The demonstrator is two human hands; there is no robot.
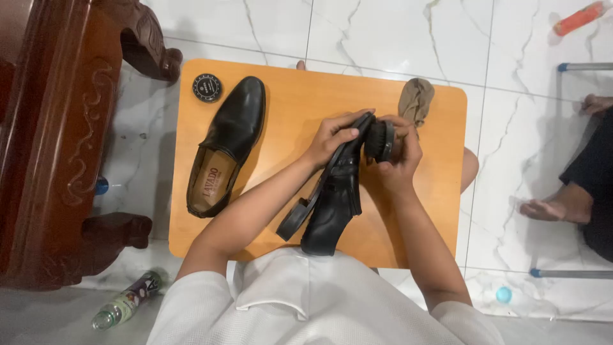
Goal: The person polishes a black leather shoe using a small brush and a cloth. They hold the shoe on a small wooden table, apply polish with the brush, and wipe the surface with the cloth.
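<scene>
Sleeves: white, at the bottom centre of the frame, nearest the camera, with both forearms reaching up from them over the orange board (294, 102).

Left hand (332, 137): fingers wrapped around the toe end of the black shoe (329, 204), grasping it from the sole side and tipping it on edge.

Right hand (399, 160): fingers closed around a dark shoe brush (379, 140), its bristles set against the shoe's upper near the toe.

Black shoe, place: centre of the frame, above the board, its heel end pointing toward the bottom of the picture.

Black shoe, handling: probably fairly light, with a stiff sole and heel and softer, yielding leather above; polished leather is likely slippery, so the firm sole edge and toe look like the safer places to hold (the upper would dent and smudge).

Second shoe (227, 147): left part of the board, lying upright, tan insole showing, untouched.

Polish tin (207, 87): round, black, lid on, at the board's upper left corner, just beside the second shoe's toe.

Cloth (416, 99): crumpled, brownish, at the board's upper right, just above the right hand.

Around: carved dark wooden furniture (57, 140) at the left edge; another person's bare foot (552, 207) at the right; a plastic bottle (124, 301) lies lower left on the marble floor (383, 32).
</scene>
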